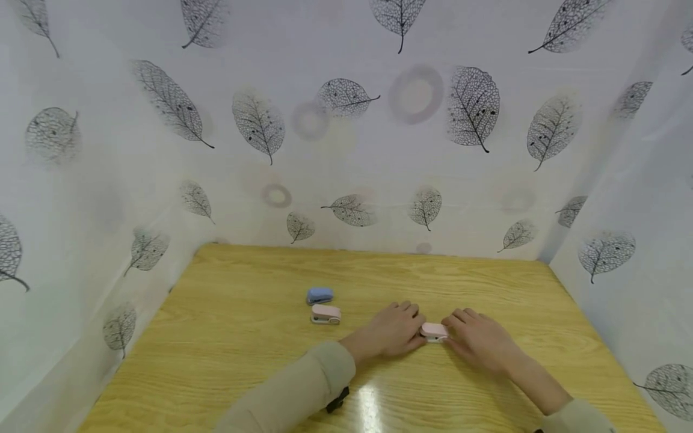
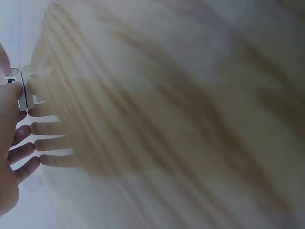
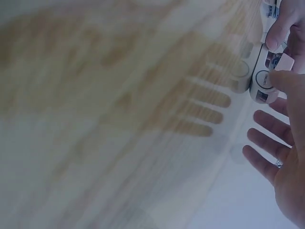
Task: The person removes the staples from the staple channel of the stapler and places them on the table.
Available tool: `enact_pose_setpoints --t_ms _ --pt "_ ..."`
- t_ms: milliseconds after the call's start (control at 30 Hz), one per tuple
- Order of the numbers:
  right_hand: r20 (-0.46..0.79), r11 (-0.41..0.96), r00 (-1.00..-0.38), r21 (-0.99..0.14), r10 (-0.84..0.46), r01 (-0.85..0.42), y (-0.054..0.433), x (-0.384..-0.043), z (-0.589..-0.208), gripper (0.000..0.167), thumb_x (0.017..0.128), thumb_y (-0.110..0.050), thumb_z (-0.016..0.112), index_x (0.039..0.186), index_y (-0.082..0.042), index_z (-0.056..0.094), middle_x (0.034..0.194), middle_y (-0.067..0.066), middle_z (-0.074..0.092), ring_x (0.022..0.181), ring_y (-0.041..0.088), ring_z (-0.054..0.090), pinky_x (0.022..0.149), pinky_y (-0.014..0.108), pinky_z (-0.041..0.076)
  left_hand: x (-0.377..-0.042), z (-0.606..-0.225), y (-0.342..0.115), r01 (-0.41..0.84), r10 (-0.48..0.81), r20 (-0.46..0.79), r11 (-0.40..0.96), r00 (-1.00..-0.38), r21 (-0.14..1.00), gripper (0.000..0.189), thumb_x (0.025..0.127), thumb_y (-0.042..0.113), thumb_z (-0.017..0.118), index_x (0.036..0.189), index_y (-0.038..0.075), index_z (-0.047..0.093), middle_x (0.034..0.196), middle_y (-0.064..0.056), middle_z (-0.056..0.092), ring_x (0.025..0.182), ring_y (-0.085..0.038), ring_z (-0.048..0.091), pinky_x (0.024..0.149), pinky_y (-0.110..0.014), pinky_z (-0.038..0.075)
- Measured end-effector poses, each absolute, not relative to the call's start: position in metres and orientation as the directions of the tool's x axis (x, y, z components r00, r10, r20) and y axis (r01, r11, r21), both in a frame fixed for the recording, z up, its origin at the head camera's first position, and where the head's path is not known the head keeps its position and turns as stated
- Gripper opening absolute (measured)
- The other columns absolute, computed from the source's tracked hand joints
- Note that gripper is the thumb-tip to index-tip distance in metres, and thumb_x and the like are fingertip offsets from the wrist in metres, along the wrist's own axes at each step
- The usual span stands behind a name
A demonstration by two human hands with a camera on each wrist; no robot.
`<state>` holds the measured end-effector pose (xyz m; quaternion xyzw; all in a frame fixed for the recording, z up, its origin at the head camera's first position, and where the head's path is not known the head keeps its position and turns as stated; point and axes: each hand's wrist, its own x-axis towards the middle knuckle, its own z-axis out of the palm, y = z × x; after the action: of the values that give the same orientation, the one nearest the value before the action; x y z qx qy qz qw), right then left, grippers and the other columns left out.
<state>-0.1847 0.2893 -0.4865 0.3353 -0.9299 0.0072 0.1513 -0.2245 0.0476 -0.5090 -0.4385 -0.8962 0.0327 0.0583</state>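
From my remote seat I see white leaf-printed sheeting (image 1: 357,162) behind a yellow wood-grain worktop (image 1: 243,349). The left hand (image 1: 391,332) and right hand (image 1: 479,337) pinch opposite ends of a pale pink-and-white plastic stapler (image 1: 434,329) between thumbs and fingers, on the worktop's right half. Well apart, leftward, sit another pink-and-white stapler (image 1: 326,311) and a small blue stapler (image 1: 319,294). I judge uneven pressure could twist the held one loose.
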Motion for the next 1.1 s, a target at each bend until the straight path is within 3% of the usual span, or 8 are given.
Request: enact_pose_setpoints --t_ms 167,400,533,1100 --pt "0.333 0.755 -0.712 0.004 -0.619 -0.655 0.283 -0.191 -0.492 0.036 0.089 -0.031 0.084 0.119 -0.014 0.072 0.107 -0.003 0.070 0.094 0.013 0.068 0.078 0.033 0.059 -0.224 -0.511 0.046 0.762 0.764 0.055 0.645 -0.643 -0.051 0.037 0.108 0.057 0.049 0.123 0.026 0.062 0.125 0.006 0.062 0.114 -0.010 0.058 0.096 -0.028 0.051" --pt "0.340 0.672 -0.630 0.009 -0.699 -0.741 0.272 -0.200 -0.491 0.033 0.084 -0.028 0.088 0.111 -0.015 0.074 0.099 -0.007 0.067 0.088 0.009 0.061 0.073 0.026 0.054 -0.222 -0.514 0.043 0.743 0.740 0.084 0.669 -0.668 0.013 0.040 0.107 0.058 0.051 0.128 0.027 0.063 0.129 0.006 0.061 0.117 -0.011 0.058 0.094 -0.027 0.049" --pt "0.331 0.667 -0.627 0.013 -0.705 -0.745 0.273 -0.203 -0.491 0.027 0.085 -0.028 0.086 0.106 -0.018 0.073 0.094 -0.010 0.063 0.085 0.007 0.055 0.071 0.023 0.050 -0.221 -0.515 0.047 0.729 0.725 0.105 0.684 -0.681 0.004 0.040 0.106 0.059 0.052 0.128 0.028 0.064 0.128 0.007 0.063 0.116 -0.010 0.058 0.093 -0.027 0.050" --pt "0.427 0.675 -0.613 -0.008 -0.664 -0.737 0.286 -0.206 -0.499 0.027 0.083 -0.020 0.086 0.105 -0.017 0.072 0.094 -0.008 0.065 0.084 0.006 0.056 0.068 0.023 0.050 -0.221 -0.510 0.066 0.679 0.680 0.088 0.733 -0.728 -0.047 0.035 0.103 0.060 0.058 0.122 0.032 0.066 0.120 0.009 0.065 0.106 -0.010 0.058 0.088 -0.027 0.051"
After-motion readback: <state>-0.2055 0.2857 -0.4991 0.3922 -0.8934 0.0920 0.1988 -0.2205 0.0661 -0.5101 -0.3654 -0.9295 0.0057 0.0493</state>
